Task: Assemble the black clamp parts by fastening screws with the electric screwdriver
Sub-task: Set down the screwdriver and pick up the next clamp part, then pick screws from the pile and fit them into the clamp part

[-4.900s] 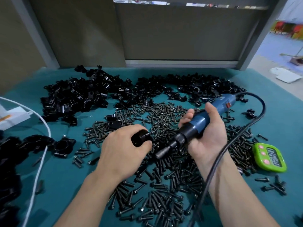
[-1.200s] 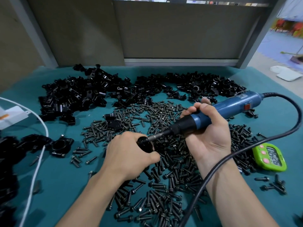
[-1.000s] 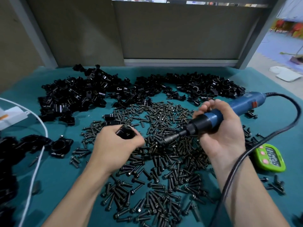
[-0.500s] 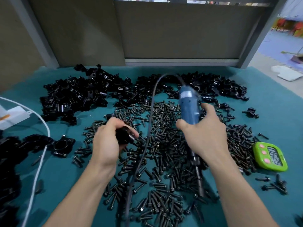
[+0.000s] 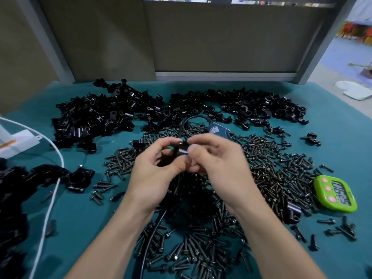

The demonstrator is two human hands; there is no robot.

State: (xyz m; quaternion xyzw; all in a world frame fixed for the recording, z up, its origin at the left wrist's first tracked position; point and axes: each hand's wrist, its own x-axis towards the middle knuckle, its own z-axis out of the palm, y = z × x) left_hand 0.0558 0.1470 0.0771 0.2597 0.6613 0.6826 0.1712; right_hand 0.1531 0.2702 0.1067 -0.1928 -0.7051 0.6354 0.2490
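Both hands are up at centre: left hand (image 5: 159, 174) and right hand (image 5: 217, 170) each pinch the same black clamp part (image 5: 182, 151) between thumb and fingertips, above the screw pile (image 5: 271, 168). It's blurred, so I can't tell if a screw is seated. Electric screwdriver (image 5: 218, 130) lies on the teal table (image 5: 84, 218) at 1 o'clock, just behind the right hand, with neither hand gripping it and its black cord (image 5: 147, 244) trailing toward 6. Loose clamp parts (image 5: 96, 115) are heaped from 10 to 2, with a ring-shaped clamp (image 5: 79, 177) at 9 beside a white cable (image 5: 50, 198) and a green timer (image 5: 335, 193) at 4.
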